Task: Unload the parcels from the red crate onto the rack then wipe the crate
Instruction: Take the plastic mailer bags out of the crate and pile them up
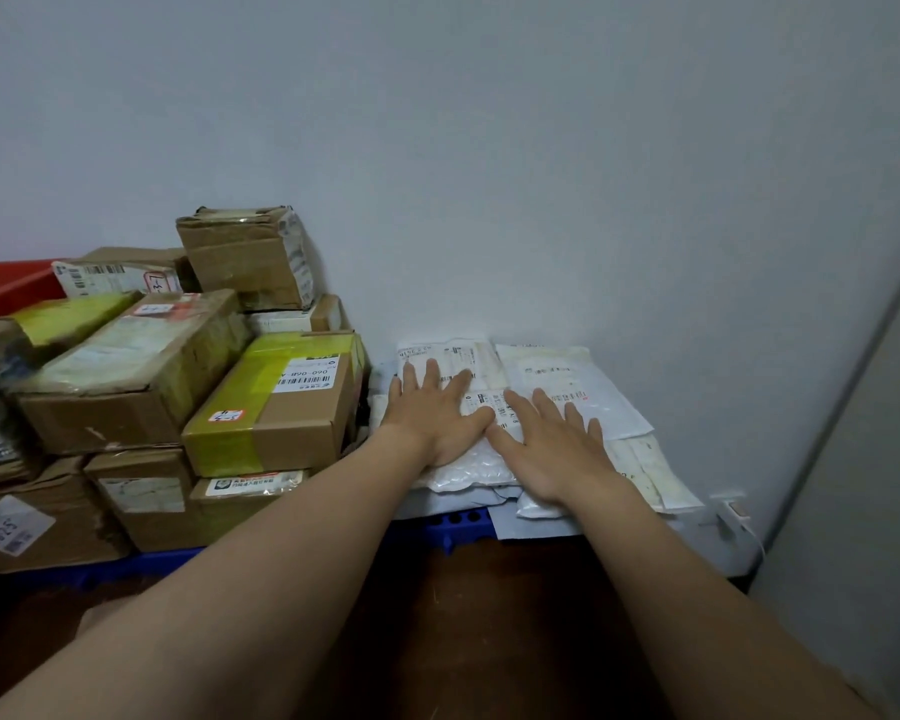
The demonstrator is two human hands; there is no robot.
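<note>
Both bare forearms reach forward from the bottom corners of the view and converge toward the middle. The left hand [435, 413] lies palm down, its fingers [430, 374] straight and slightly spread, pointing away from the body. The right hand [552, 449] lies flat just beside it, fingers likewise extended and fanned. The two thumbs angle toward each other, tips touching or nearly so.

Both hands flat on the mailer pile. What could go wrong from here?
1. The white padded mailers under the left hand and right hand lie loosely overlapped and reach the blue plastic rack's front edge. They may slide off once released.
2. The small brown cardboard box sits tilted atop the stacked cardboard boxes. A bump could topple it.
</note>
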